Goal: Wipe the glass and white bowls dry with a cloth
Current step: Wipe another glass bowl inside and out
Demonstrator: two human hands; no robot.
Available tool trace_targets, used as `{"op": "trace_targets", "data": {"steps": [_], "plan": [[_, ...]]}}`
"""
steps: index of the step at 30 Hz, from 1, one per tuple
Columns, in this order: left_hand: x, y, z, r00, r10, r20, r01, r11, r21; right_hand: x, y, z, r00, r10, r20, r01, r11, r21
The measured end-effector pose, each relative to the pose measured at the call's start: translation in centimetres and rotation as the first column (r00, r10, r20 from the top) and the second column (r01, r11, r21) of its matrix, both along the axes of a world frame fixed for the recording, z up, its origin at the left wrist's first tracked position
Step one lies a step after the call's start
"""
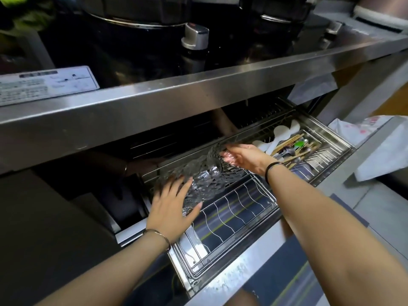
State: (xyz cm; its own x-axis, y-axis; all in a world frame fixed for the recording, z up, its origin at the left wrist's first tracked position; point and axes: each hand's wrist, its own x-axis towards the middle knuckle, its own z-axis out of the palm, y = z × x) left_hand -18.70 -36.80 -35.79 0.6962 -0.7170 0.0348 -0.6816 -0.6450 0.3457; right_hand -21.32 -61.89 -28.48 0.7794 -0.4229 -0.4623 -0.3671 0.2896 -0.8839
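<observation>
Both hands (171, 209) around stacked glass bowls (205, 180)

Counter edge (198, 89) overhangs wire rack (231, 208) rear; glass bowls (198, 180) fill middle; front open; cutlery (293, 151) right.

Two hands (171, 208) (245, 159), two glass bowls (204, 184) (215, 154)
</observation>
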Motion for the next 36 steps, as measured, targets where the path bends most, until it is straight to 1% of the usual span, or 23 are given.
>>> {"op": "trace_targets", "data": {"steps": [6, 9, 11, 16, 20, 23, 25, 29, 30, 32, 34, 36], "plan": [[0.1, -0.1, -0.2, 1.000, 0.009, 0.024, -0.010, 1.000, 0.008, 0.3, -0.9, -1.4, 0.999, 0.022, -0.037, -0.022, 1.000, 0.008], [0.1, -0.1, -0.2, 0.999, 0.001, 0.038, -0.002, 1.000, 0.019, 0.3, -0.5, -1.9, 0.990, 0.091, -0.108, -0.095, 0.995, -0.030], [0.2, -0.1, -0.3, 0.999, 0.000, 0.046, -0.001, 1.000, 0.013, 0.3, -0.1, -2.2, 0.985, 0.125, -0.120, -0.130, 0.991, -0.032], [0.1, -0.1, -0.4, 0.999, 0.005, 0.049, -0.004, 1.000, -0.010, 0.8, 0.0, -3.0, 0.988, 0.098, -0.115, -0.107, 0.991, -0.079], [0.1, -0.1, -0.4, 0.999, 0.000, 0.043, 0.000, 1.000, 0.014, 0.9, 0.2, -3.8, 0.975, 0.133, -0.176, -0.159, 0.977, -0.141], [0.2, -0.1, -0.4, 0.999, 0.003, 0.038, -0.004, 1.000, 0.012, 1.1, 0.0, -3.8, 0.971, 0.138, -0.195, -0.178, 0.962, -0.207], [0.2, -0.1, -0.3, 0.999, 0.003, 0.032, -0.003, 1.000, 0.006, 1.2, -0.2, -3.7, 0.958, 0.145, -0.248, -0.213, 0.938, -0.275], [0.2, 0.0, -0.3, 1.000, 0.008, 0.015, -0.008, 1.000, 0.023, 1.8, -0.2, -3.9, 0.905, 0.192, -0.380, -0.358, 0.827, -0.434], [0.2, 0.0, -0.2, 1.000, 0.005, 0.017, -0.006, 1.000, 0.025, 1.8, -0.1, -3.7, 0.879, 0.207, -0.430, -0.418, 0.768, -0.485], [0.3, -0.1, 0.1, 1.000, -0.002, 0.014, 0.002, 0.999, 0.032, 1.7, 0.2, -3.1, 0.797, 0.182, -0.576, -0.553, 0.604, -0.574], [0.3, -0.1, 0.3, 1.000, -0.020, 0.020, 0.019, 0.999, 0.050, 0.7, 1.0, -2.1, 0.737, 0.134, -0.662, -0.632, 0.485, -0.605], [0.1, 0.0, 0.6, 0.999, -0.035, 0.008, 0.034, 0.997, 0.070, -0.8, 2.1, -0.6, 0.666, 0.102, -0.739, -0.721, 0.343, -0.602]]}}
